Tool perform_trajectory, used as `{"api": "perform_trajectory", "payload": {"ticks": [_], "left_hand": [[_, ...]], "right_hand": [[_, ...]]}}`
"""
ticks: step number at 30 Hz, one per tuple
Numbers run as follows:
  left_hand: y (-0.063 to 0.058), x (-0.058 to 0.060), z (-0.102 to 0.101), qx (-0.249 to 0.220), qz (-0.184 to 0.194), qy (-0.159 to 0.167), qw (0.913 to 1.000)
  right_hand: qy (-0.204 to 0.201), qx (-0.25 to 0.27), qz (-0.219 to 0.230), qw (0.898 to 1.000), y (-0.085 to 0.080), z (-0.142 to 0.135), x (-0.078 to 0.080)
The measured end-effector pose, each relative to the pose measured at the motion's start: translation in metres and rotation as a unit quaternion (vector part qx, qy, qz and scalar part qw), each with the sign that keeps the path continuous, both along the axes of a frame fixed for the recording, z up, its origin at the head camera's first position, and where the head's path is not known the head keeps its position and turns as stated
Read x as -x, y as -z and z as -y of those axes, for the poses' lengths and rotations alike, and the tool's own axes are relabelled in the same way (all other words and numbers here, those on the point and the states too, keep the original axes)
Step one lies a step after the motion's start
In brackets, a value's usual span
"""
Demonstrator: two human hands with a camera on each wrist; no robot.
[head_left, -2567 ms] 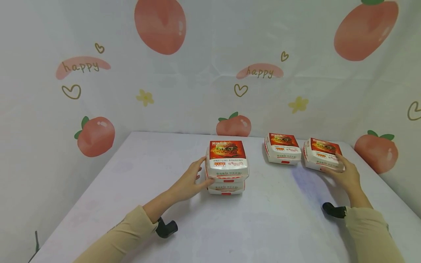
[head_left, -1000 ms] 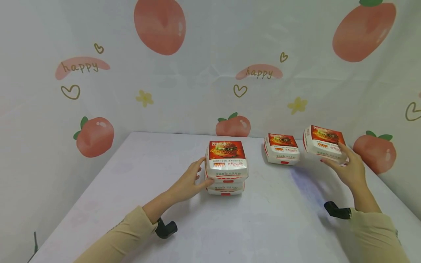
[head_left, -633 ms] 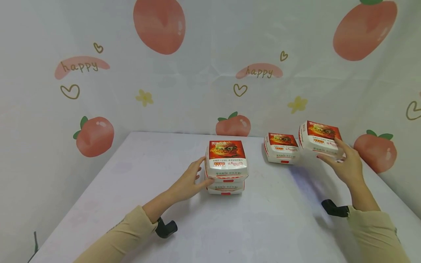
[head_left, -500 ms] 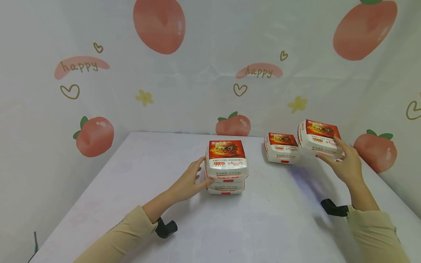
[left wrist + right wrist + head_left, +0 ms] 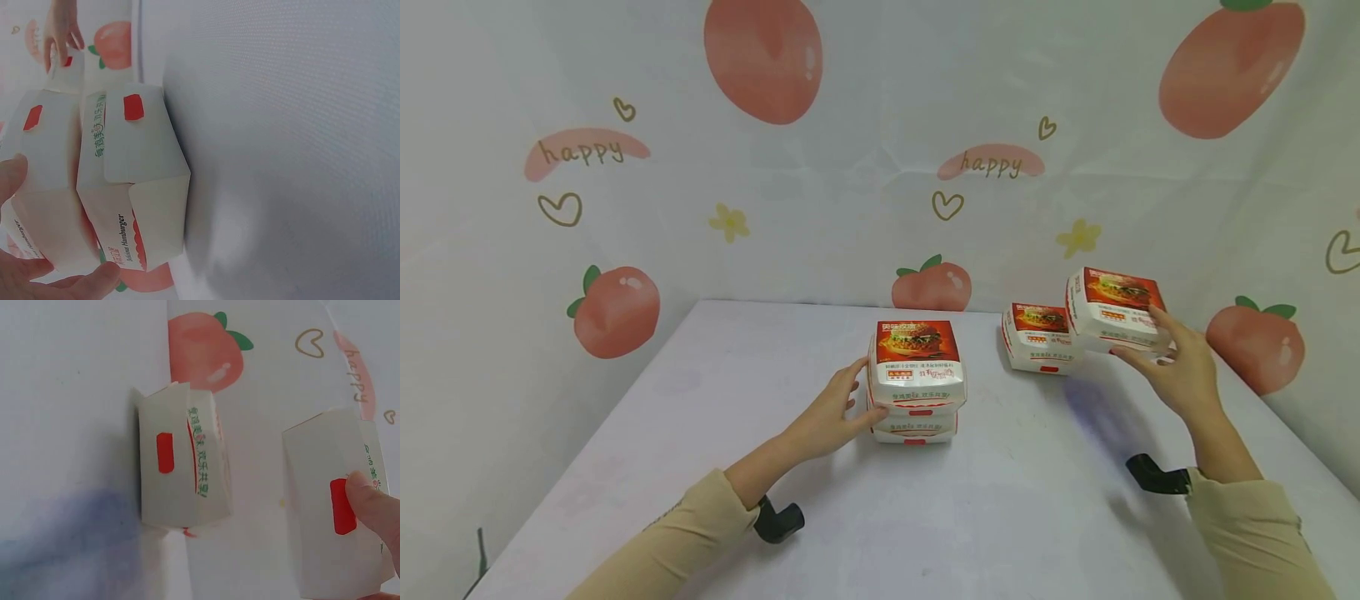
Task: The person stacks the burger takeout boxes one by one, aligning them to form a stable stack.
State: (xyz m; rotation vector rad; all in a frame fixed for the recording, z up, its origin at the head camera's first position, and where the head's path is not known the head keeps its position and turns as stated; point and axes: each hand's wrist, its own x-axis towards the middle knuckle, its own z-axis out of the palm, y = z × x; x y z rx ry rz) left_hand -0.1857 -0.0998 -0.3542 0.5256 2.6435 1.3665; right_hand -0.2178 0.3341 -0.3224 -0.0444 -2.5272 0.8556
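- Head view, surface and room: A pale tabletop sits before a white backdrop printed with red fruit, hearts, yellow flowers and the word "happy". A blue-violet patch marks the right part of the tabletop.
- Head view, edges and room for movement: The far edge meets the backdrop; the side edges run diagonally toward me. Bare surface extends between my forearms and to the left of the stack. A black fitting projects at my left cuff; a matching one projects at the right.
- Head view, left grip: My left hand holds the near left corner of the upper box, thumb at the front, fingers along the side. This box rests on the lower box.
- Head view, right grip: My right hand grips the right end of the raised box above the tabletop. The raised box partly covers the resting box behind it.
- Left wrist view: Bare tabletop lies beside the lower box. My thumb touches the upper box's front; whether a fingertip touches the lower box, I cannot tell.
- Right wrist view: A gap separates the raised box from the resting box, which sits on the tabletop. My thumb overlaps the raised box's red tab.
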Motion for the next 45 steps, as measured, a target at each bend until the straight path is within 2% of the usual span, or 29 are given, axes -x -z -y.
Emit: {"api": "perform_trajectory", "payload": {"ticks": [4, 13, 36, 45], "left_hand": [[0.000, 0.000, 0.000, 0.001, -0.001, 0.000, 1.0000], [0.002, -0.001, 0.000, 0.001, 0.003, -0.006, 1.0000], [0.002, 0.000, 0.000, -0.004, 0.003, -0.006, 1.0000], [0.002, 0.000, 0.000, -0.004, -0.001, -0.004, 1.0000]], "right_hand": [[-0.016, 0.005, -0.017, 1.000, 0.000, 0.004, 0.001], [-0.041, 0.008, -0.025, 0.999, -0.008, 0.020, -0.005], [-0.076, 0.004, -0.004, 0.997, -0.018, 0.047, -0.007], [-0.094, 0.005, -0.028, 0.995, -0.021, 0.057, -0.010]]}}
